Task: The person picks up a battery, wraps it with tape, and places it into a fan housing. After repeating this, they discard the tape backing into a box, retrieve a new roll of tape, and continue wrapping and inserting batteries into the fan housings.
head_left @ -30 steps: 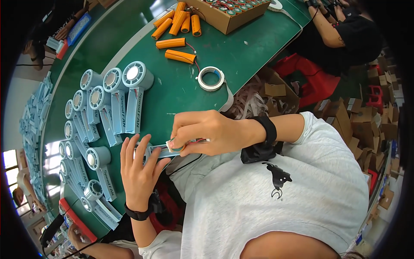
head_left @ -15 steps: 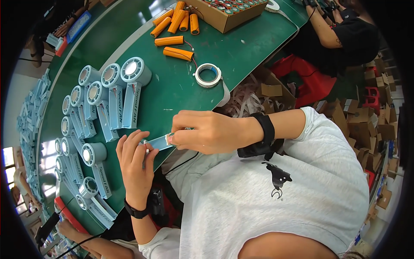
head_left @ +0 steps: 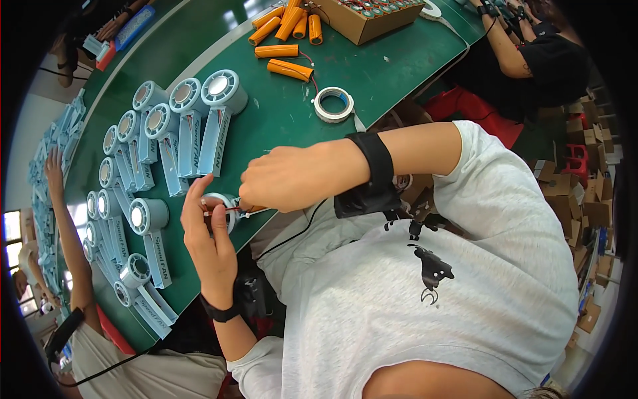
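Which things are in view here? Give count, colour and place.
Handled fan: one, pale blue, between hands, partly hidden
Fans: about fourteen, light blue, table's left
Loose cylinders: about eight, orange, table's top
Open box: one, brown, table's top
Tape roll: one, white, table's right
Table: one, green, centre
Heap: one, light blue, far left
Stools: at least two, red, right
Cartons: many, brown, far right
Other people: several, black or beige clothes, edges
Left hand: one, black wristband, handled fan's left
Right hand: one, black wristband, handled fan's right
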`<act>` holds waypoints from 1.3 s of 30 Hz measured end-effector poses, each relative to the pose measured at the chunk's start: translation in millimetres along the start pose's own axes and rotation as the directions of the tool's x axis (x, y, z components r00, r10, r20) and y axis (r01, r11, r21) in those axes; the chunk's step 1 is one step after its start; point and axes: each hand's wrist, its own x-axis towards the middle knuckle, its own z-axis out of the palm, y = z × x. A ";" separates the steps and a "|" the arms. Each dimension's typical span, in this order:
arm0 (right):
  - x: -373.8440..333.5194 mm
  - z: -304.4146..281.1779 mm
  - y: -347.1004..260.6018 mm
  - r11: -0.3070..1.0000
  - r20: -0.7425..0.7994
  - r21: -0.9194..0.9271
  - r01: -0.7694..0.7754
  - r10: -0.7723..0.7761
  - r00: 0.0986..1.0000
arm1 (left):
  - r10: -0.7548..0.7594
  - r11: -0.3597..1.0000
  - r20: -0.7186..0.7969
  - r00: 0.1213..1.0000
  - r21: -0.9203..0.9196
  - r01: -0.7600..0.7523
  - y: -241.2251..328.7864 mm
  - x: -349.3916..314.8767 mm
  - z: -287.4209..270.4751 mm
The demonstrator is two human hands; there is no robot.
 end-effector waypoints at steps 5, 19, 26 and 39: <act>3.5 40.4 42.5 0.881 -0.485 0.120 0.457 -0.349 0.802 | 0.226 0.953 0.089 0.970 0.187 -0.240 3.4 -1.0 -12.7; -36.6 -63.5 117.5 0.945 -0.881 0.245 -0.216 0.310 0.357 | 0.674 0.566 0.171 0.719 0.506 -0.651 39.3 268.7 -23.9; -41.2 -46.1 134.8 0.902 -0.791 -0.184 -0.390 0.100 0.604 | 0.014 0.657 0.239 0.971 0.729 -0.189 -123.3 423.0 -69.3; -64.4 -56.1 169.0 0.802 -0.814 0.344 0.488 -0.004 0.581 | 0.346 0.728 0.586 0.732 0.324 -0.604 94.6 92.9 92.1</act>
